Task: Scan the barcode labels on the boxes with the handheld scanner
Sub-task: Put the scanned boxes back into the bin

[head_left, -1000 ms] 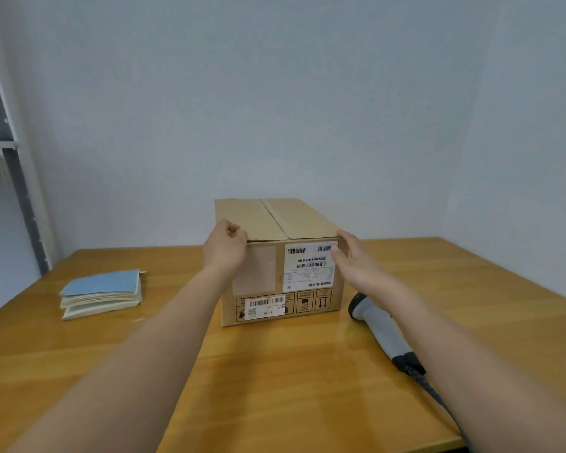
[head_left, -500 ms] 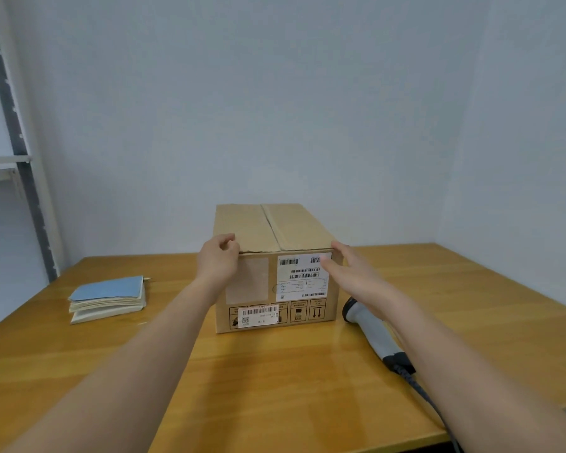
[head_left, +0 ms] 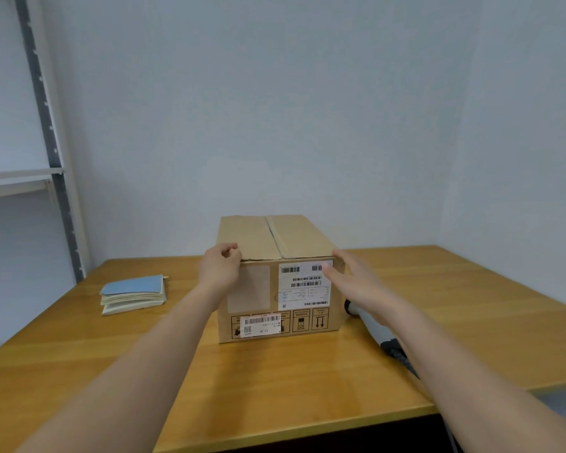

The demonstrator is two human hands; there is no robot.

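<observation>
Now that the right hand [head_left: 353,282] has lifted off the box [head_left: 276,279], fingers straight, the left hand [head_left: 219,268] still grips its top corner; the scanner [head_left: 366,318] lies beneath the right wrist, likely next.

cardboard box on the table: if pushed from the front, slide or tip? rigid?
The cardboard box probably slides rather than tips: it sits flat on the glossy wooden table. Likely fairly rigid, since its top flaps are closed. Weight cannot be told.

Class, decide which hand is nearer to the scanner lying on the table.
Right. The right hand hovers just above the scanner; the left hand grips the box's far corner.
</observation>
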